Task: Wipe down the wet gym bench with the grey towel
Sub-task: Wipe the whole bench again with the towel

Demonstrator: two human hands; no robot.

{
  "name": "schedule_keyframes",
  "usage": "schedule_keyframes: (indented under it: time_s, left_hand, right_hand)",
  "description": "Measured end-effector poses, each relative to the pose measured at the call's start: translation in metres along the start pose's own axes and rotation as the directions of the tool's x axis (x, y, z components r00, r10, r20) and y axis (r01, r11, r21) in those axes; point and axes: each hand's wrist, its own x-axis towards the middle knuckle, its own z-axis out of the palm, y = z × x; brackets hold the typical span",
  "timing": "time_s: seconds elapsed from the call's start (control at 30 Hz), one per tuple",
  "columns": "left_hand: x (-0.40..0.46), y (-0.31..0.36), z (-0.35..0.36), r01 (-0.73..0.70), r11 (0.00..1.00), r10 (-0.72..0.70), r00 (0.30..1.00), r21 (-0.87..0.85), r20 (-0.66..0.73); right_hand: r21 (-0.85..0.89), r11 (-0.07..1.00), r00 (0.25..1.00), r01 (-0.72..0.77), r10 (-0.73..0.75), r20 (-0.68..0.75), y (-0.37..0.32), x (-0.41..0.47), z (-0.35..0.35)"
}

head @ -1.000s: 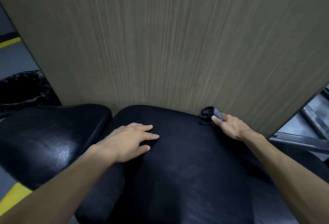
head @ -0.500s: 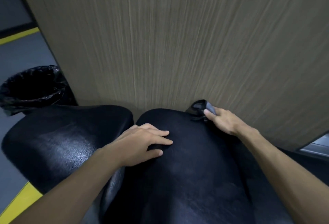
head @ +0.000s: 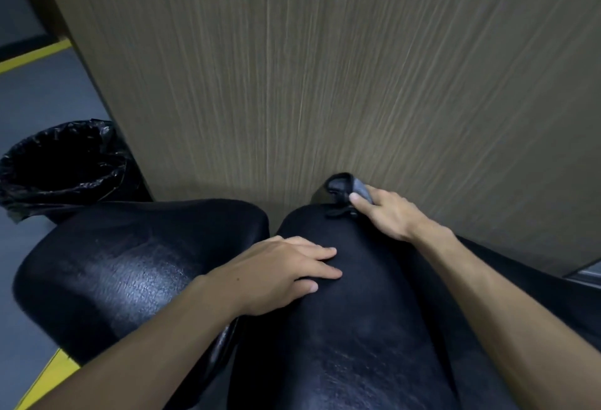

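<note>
The black padded gym bench fills the lower middle, its long pad running away from me toward a wood-grain wall. A second black pad lies to its left with a shiny, wet-looking sheen. My left hand rests flat on the long pad near its left edge, fingers spread, holding nothing. My right hand is at the pad's far end, gripping a small bunched grey towel pressed against the pad's top edge by the wall. Most of the towel is hidden under my fingers.
A wood-grain wall panel stands directly behind the bench. A bin lined with a black plastic bag sits on the grey floor at the left. Yellow floor lines run at the far left and bottom left.
The view has swung left, showing more of the bin and floor. My right hand with the towel stays at the pad's far end; my left hand keeps resting on the pad.
</note>
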Motion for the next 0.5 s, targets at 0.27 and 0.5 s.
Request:
schedule_keyframes:
  time_s: [0.27, 0.5]
  left_hand:
    - [-0.017, -0.019, -0.003, -0.011, 1.000, 0.011, 1.000, 0.016, 0.019]
    - [-0.032, -0.029, -0.019, 0.061, 0.997, -0.056, 0.991, -0.041, 0.118]
  right_hand:
    - [-0.229, 0.960, 0.986, 0.160, -0.166, -0.008, -0.073, 0.011, 0.031]
    - [-0.008, 1.000, 0.999, 0.021, -0.021, -0.024, -0.047, 0.012, 0.014]
